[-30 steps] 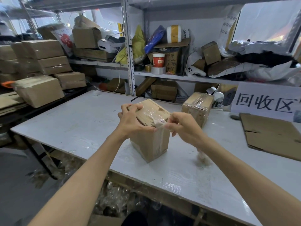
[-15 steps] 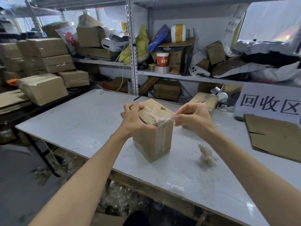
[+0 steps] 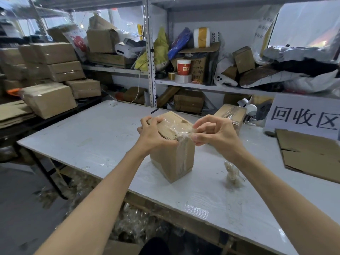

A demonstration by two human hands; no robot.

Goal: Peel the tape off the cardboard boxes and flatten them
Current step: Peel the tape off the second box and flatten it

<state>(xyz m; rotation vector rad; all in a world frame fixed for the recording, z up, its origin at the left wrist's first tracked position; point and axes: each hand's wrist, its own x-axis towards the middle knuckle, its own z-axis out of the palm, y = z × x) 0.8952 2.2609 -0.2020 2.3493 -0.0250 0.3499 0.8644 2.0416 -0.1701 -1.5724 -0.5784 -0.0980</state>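
Note:
A small brown cardboard box (image 3: 171, 159) stands upright in the middle of the white table (image 3: 88, 137), sealed with clear tape. My left hand (image 3: 152, 133) presses down on the box's top left edge and holds it still. My right hand (image 3: 213, 131) pinches a strip of clear tape (image 3: 181, 130) that stretches from the box's top right corner, partly lifted off the lid. A second taped box (image 3: 231, 113) sits behind my right hand, half hidden by it.
A crumpled wad of peeled tape (image 3: 232, 174) lies right of the box. A flattened cardboard sheet (image 3: 312, 155) rests at the table's right under a white sign (image 3: 303, 115). Stacked boxes (image 3: 49, 96) fill the left bench; cluttered shelves (image 3: 202, 85) stand behind.
My right hand has risen from the box's front corner and pulled the tape strip up and to the right. The left hand has kept its hold on the box top.

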